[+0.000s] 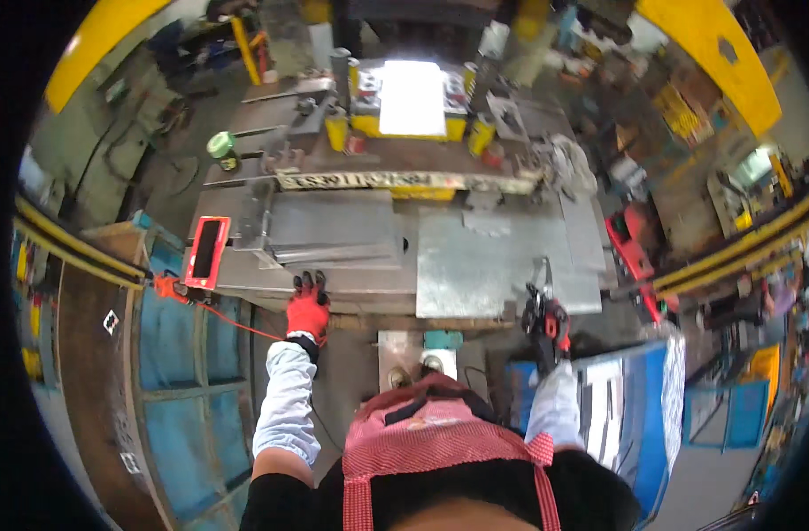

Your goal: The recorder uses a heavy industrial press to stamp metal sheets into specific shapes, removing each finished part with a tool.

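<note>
My left hand point(309, 308), in a red glove with dark fingertips, is at the front edge of the metal work table point(360, 281). Its fingers point forward, slightly apart, with nothing seen in them. Just beyond them lies a stack of grey metal sheets point(334, 228). My right hand point(548, 326), gloved in red and black, is closed beside the front right corner of a large flat metal sheet point(475, 257). A thin grey, tool-like piece point(547, 271) rises from its fingers over that sheet; its kind is unclear.
A press die point(412, 124) with yellow posts and a bright sheet point(412, 93) stands behind the table. A red-framed phone-like device point(208, 252) and a green-lidded jar point(223, 149) are at left. Blue racks point(179, 354) flank me; a blue bin point(630, 416) stands at right.
</note>
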The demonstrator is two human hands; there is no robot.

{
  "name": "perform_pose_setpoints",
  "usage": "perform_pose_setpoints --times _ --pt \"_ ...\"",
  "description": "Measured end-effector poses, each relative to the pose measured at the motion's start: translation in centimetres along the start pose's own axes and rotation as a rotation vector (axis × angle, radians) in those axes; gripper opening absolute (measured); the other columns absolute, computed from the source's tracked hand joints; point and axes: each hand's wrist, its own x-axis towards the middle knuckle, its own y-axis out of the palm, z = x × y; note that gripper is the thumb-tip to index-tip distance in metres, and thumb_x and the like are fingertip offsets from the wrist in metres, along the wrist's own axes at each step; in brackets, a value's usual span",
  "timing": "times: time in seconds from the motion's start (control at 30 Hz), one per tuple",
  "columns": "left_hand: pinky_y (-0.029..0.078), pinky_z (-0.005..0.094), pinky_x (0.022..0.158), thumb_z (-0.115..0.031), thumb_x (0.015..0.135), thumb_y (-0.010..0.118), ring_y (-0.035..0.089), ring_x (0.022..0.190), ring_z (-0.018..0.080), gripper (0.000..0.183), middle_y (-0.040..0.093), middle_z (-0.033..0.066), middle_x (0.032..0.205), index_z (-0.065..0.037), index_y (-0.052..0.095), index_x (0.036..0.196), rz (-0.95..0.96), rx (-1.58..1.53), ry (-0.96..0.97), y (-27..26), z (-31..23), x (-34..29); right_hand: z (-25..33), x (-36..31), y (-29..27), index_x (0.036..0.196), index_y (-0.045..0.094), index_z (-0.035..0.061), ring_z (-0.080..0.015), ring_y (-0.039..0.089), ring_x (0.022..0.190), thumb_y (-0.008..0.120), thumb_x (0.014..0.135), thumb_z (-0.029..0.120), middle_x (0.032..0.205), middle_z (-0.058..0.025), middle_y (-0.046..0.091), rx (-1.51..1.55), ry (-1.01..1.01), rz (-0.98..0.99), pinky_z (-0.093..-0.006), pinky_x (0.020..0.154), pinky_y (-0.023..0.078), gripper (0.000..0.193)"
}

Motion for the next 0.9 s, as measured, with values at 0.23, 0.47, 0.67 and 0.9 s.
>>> perform_pose_setpoints --times 0.23,0.47,0.67,0.9 --pt "0.031 0.0441 0.099 -0.04 0.079 0.051 0.031 0.124 0.038 0.059 0.023 0.0113 0.142 -0.023 0.034 0.133 0.029 0.114 -0.023 -0.7 -1.0 -1.1 4.0 11.1 12.7 0.122 0.044 0.009 -0.0081 0.047 0.052 0.052 0.087 0.022 0.069 0.0002 0.051 -0.927 -0.153 -0.216 -0.025 0.044 0.038 0.039" --pt "0.047 0.0328 0.068 -0.039 0.082 0.055 0.06 0.076 0.0195 0.036 0.062 0.0093 0.082 -0.009 0.06 0.101 0.194 -0.639 -0.031 -13.2 -15.3 1.5 11.0 30.9 20.2 0.094 0.053 0.008 -0.008 0.05 0.05 0.062 0.079 0.018 0.067 0.0 0.055 -0.937 0.105 0.089 -0.0243 0.042 0.038 0.02" --pt "0.046 0.0293 0.066 -0.03 0.085 0.056 0.056 0.07 0.0136 0.03 0.058 0.0017 0.079 -0.007 0.057 0.104 0.365 -1.859 -0.059 -11.8 -23.3 14.9 13.2 37.8 17.7 0.083 0.061 0.0065 -0.0128 0.057 0.067 0.058 0.08 0.013 0.073 -0.0036 0.059 -1.241 -0.228 0.464 -0.028 0.063 0.046 0.008" --pt "0.051 0.0368 0.075 -0.033 0.088 0.05 0.062 0.078 0.0233 0.033 0.063 0.0107 0.088 -0.002 0.058 0.097 0.23 -2.181 -0.044 -8.5 -21.6 24.6 11.0 19.2 14.1 0.107 0.053 0.0044 -0.0106 0.053 0.061 0.058 0.079 0.013 0.078 -0.0036 0.057 -0.991 -0.165 0.018 -0.0239 0.054 0.042 0.029"
